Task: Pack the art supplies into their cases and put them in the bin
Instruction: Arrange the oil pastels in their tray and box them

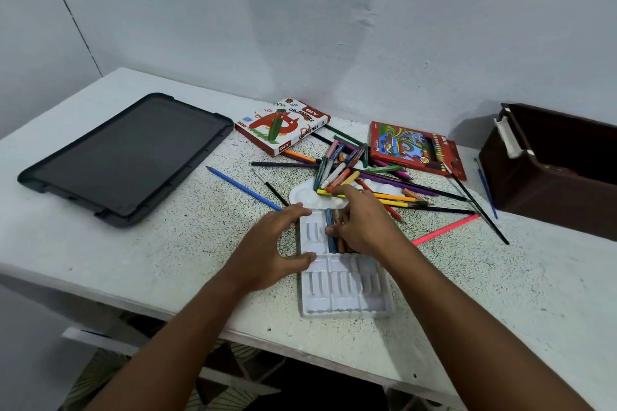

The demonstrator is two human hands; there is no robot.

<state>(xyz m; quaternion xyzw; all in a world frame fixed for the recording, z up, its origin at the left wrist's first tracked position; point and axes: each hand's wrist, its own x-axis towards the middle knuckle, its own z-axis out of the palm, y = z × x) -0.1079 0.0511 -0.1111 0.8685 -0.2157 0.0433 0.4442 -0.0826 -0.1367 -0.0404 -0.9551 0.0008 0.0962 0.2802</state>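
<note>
A white plastic pastel tray [344, 290] lies on the table in front of me. My left hand [277, 243] grips its left edge between thumb and fingers. My right hand [364, 223] rests over the tray's far right slots and pinches a blue oil pastel [330, 233] there; more pastels lie under that hand. Behind the tray is a heap of loose pencils, pastels and brushes [360, 173] over a white paint palette [305, 195]. The oil pastels box [282, 125] and the red pencil box [414, 148] lie at the back. The dark brown bin [554, 173] stands at far right.
A black lid or tray [127, 157] lies on the table's left side. A blue pencil [243, 188] and a pink pencil [445, 229] lie apart from the heap. The wall runs close behind the table. The table's front edge is near my forearms.
</note>
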